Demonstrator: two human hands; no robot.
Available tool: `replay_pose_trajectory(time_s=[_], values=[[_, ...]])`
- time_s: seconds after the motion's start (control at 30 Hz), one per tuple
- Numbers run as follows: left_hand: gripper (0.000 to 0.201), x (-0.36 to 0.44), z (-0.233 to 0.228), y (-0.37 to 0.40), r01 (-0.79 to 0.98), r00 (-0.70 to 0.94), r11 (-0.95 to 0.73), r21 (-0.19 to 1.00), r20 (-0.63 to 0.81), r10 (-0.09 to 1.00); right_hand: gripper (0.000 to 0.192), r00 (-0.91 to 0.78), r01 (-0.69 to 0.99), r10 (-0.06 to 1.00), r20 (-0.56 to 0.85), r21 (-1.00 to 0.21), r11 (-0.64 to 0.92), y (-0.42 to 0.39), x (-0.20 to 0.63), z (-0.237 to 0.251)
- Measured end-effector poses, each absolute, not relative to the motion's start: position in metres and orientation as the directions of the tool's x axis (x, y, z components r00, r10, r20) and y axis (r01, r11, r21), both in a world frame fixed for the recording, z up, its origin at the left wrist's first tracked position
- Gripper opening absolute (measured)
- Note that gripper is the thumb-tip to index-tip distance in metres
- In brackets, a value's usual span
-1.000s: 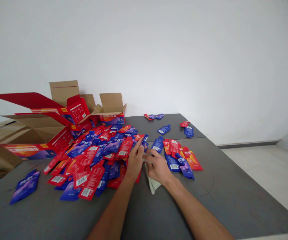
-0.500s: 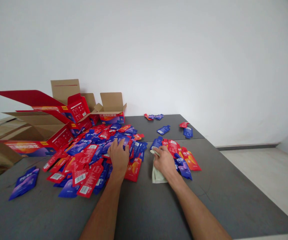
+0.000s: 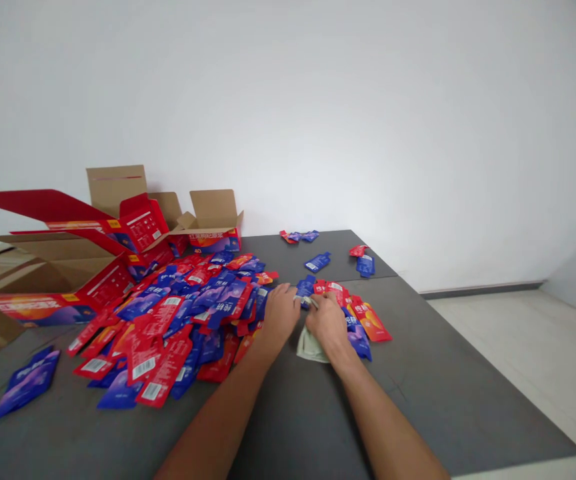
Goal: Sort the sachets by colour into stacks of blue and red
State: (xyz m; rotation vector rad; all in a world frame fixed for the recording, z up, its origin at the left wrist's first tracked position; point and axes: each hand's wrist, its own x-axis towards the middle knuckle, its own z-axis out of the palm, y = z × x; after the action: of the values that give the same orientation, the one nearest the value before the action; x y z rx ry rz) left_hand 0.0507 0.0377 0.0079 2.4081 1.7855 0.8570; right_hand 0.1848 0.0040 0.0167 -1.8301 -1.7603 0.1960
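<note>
Both hands met at the pile edge, left hand [image 3: 281, 313] and right hand [image 3: 325, 320] pinching a pale cloth [image 3: 308, 347] on the bench [image 3: 418, 400]; small sachet stack [image 3: 358, 320] done, big sachet pile [image 3: 183, 313] left.

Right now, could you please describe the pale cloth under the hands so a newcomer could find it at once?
Start at the grey table and its big pile of red and blue sachets. At the pile's right edge lies the cloth, partly under the right hand. It alone is pale green and soft, not glossy and printed.
</note>
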Motion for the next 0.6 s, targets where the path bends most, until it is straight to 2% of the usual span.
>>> replay_pose_trajectory(time_s=[0.2,0.27,0.47,0.53,0.6], values=[[0.032,0.084,-0.007,0.073,0.888,0.246,-0.283,0.362,0.144,0.958,0.018,0.149,0.872,0.945,0.291,-0.490,0.013,0.006,0.188,0.013],[0.030,0.088,-0.010,0.079,0.894,0.249,-0.266,0.361,0.094,0.964,0.018,0.148,0.875,0.943,0.298,-0.485,0.016,0.007,0.188,0.011],[0.033,0.086,-0.003,0.071,0.894,0.218,-0.234,0.382,0.086,0.972,0.022,0.143,0.845,0.924,0.353,-0.530,0.072,0.008,0.189,0.011],[0.032,0.082,-0.001,0.066,0.866,0.187,-0.209,0.454,0.094,0.978,0.023,0.138,0.821,0.904,0.405,-0.557,0.124,0.009,0.189,0.011],[0.028,0.075,0.000,0.060,0.787,0.138,-0.180,0.590,0.116,0.984,0.024,0.131,0.793,0.873,0.471,-0.578,0.193,0.010,0.188,0.011]])
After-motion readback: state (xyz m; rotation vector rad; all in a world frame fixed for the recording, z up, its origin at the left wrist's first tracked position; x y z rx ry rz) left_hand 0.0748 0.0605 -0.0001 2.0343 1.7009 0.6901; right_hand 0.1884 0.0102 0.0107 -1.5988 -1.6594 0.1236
